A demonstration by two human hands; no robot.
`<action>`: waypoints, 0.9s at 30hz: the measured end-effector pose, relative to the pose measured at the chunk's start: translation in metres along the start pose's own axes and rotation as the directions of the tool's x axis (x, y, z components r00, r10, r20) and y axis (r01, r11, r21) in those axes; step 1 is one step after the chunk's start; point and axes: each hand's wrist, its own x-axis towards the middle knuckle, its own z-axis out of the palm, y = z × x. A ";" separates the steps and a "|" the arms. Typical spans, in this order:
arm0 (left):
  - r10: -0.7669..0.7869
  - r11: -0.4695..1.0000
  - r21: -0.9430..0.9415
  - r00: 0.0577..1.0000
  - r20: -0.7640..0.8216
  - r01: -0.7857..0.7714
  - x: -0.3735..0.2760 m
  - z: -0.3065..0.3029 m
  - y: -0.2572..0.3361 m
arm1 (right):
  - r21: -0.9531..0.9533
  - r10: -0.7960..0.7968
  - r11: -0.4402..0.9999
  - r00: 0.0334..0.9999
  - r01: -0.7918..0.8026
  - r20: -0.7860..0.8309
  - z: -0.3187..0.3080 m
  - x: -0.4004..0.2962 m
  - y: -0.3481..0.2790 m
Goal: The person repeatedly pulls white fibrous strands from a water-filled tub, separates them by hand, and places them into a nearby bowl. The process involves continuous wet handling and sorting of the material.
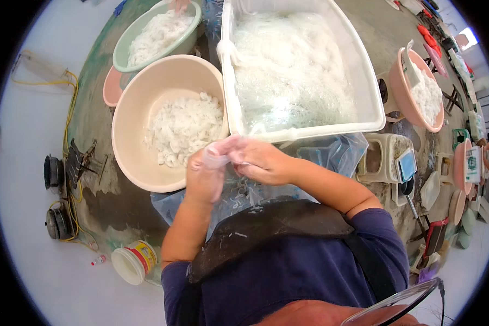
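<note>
My left hand (205, 175) and my right hand (265, 161) meet at the near corner of a white rectangular tub (368, 123). Between their fingers is a whitish, translucent strand (216, 160), partly blurred and covered by the fingers. Long pale strands (293, 73) lie wet and tangled in the tub, and some hang over its rim. On the left, touching the tub, stands a round cream plastic basin (132, 118). A heap of short white knotted pieces (183, 128) lies in it, close beyond my left hand.
Another person's hand (180, 5) reaches into a green basin (120, 53) of white pieces. A pink basin (399, 89), also filled, stands at right near a plastic stool (385, 153). Plastic sheeting (330, 153) hangs below the tub. A bucket (132, 263) lies at lower left.
</note>
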 end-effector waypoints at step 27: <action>-0.213 0.601 -0.571 0.800 0.560 0.559 0.001 -0.046 -0.036 | 0.000 0.212 0.975 0.934 -0.222 -0.286 -0.058 -0.015 -0.010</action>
